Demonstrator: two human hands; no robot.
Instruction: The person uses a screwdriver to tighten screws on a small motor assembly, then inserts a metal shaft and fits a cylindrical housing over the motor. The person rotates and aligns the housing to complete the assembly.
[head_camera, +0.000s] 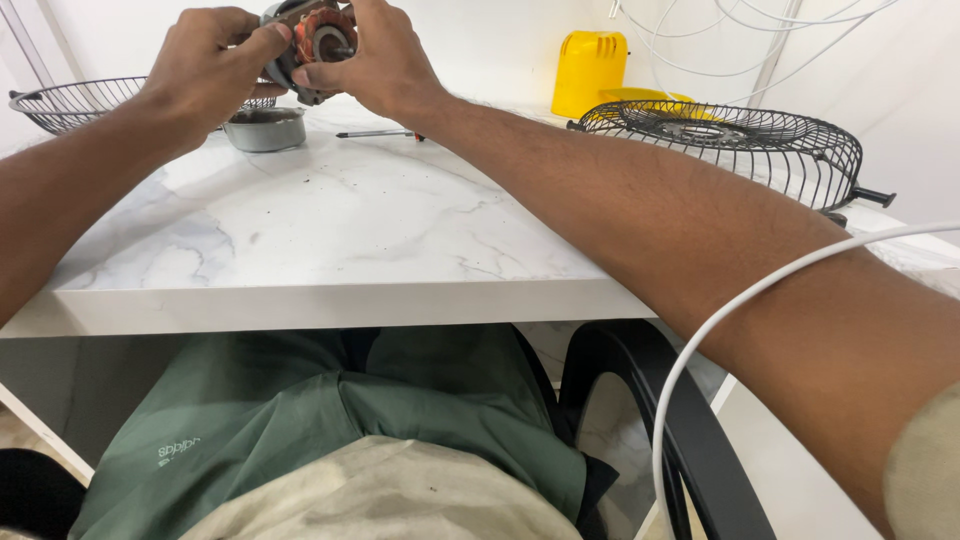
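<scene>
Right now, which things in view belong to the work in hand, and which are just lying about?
In hand:
- fan motor with copper windings, gripped by the left hand and the right hand

Lying about:
- round metal cap
- screwdriver
- two wire fan guards
- yellow plastic part
- white cable

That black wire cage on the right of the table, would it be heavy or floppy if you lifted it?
The wire fan guard is mostly open gaps between thin wires, so probably light for its size. Its ringed, domed frame suggests it stays fairly stiff. Resting on the marble table, it looks unlikely to roll.
</scene>
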